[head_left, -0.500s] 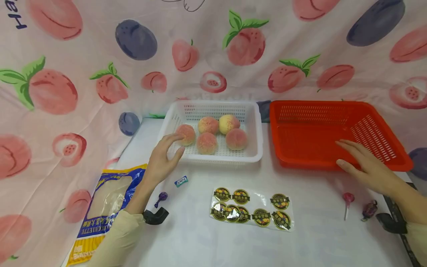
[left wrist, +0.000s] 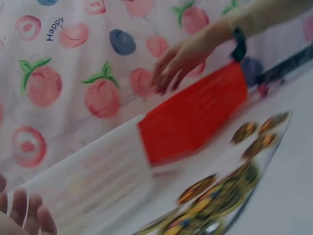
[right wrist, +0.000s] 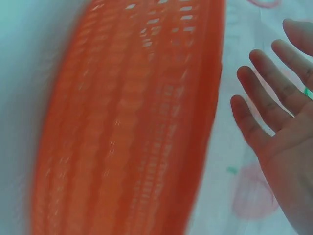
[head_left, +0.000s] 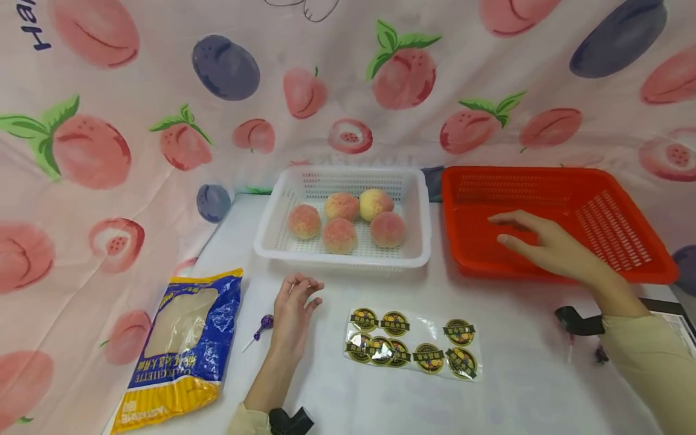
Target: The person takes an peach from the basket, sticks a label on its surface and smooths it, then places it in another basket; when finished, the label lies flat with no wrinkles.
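Observation:
My left hand [head_left: 295,311] hovers in front of the white basket [head_left: 348,261], its fingers loosely bent, with nothing seen in them. Several peaches [head_left: 339,235] lie inside that basket. In the left wrist view, the left fingertips [left wrist: 33,210] show at the lower left corner. My right hand [head_left: 549,244] is held above the red basket [head_left: 516,275], and the right wrist view shows its fingers [right wrist: 266,105] spread and holding nothing. A purple lollipop [head_left: 264,323] lies just left of the left hand.
A sheet of round stickers [head_left: 410,344] lies in the middle of the table. At the left is a blue and yellow pasta bag [head_left: 179,350]. Another lollipop [head_left: 571,347] and a small dark sweet [head_left: 600,355] are partly hidden by the right arm. Fruit-print cloth [head_left: 326,54] hangs behind.
My left hand has moved from the white basket's left side down and right, covering the spot where a small mint packet lay. The right hand has moved left over the red basket.

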`<action>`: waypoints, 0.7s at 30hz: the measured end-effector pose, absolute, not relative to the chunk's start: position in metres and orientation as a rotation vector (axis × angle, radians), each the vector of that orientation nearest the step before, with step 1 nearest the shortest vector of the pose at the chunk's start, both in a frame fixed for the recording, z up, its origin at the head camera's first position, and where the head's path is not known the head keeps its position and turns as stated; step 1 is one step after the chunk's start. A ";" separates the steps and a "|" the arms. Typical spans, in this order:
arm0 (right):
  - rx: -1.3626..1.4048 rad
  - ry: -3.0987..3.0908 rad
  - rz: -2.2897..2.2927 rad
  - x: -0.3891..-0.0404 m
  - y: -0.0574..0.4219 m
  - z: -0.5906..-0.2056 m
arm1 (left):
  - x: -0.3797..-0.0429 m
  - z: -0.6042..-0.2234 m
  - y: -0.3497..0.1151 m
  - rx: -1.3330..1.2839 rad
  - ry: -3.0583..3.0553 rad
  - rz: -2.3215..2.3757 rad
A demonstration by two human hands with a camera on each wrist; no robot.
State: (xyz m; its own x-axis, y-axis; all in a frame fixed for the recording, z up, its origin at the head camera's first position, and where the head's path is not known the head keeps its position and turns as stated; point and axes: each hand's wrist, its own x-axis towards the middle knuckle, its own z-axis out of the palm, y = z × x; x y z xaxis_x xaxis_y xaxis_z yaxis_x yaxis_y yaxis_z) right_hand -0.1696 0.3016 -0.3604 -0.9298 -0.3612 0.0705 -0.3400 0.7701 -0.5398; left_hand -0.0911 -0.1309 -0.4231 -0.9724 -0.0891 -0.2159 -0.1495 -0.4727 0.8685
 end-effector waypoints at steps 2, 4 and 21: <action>-0.582 2.892 -0.911 -0.179 0.292 -0.359 | -0.090 -0.429 -0.122 -0.439 1.419 2.683; -0.591 2.855 -0.948 -0.189 0.282 -0.358 | -0.092 -0.433 -0.113 -0.521 1.257 2.742; -0.833 2.658 -0.937 -0.253 0.190 -0.350 | -0.119 -0.414 -0.039 -0.729 1.119 3.147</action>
